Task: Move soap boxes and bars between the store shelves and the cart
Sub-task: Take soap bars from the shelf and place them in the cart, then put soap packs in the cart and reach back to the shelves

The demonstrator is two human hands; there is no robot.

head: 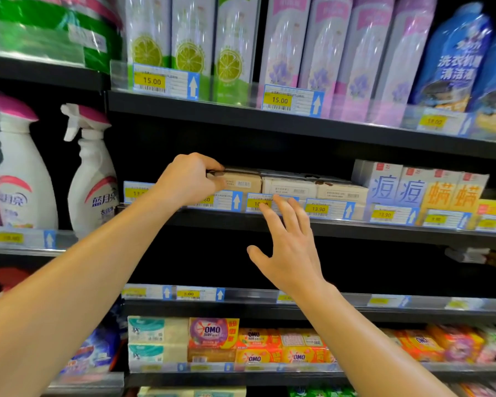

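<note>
Nearest the camera, two bare forearms reach up toward the dark metal store shelves. The right hand (288,247) hovers in front of the middle shelf edge (355,229), its fingers spread and straight, holding nothing; its fingertips overlap a yellow-and-white price tag (258,203) clipped to that edge. The left hand (188,179) is higher and further in, its grip clamped on the left end of a tan cardboard soap box (239,181), fingers curled over the top and thumb beneath. That box sits on the middle shelf, leftmost in a row, touching a paler beige soap box (291,186) beside it, with a third beige box (342,191) next along. To the right of these stand white-and-blue cartons (384,183) and yellow-orange cartons (453,193) with large characters.

On the lower shelf lie orange wrapped soap bars (269,348) and teal-and-cream bar packs (152,339). At the left stand two white spray bottles with pink tops (93,179). On the top shelf stand tall green lemon-print packs (189,41), lilac flower-print packs (341,53) and a blue refill pouch (453,58).
</note>
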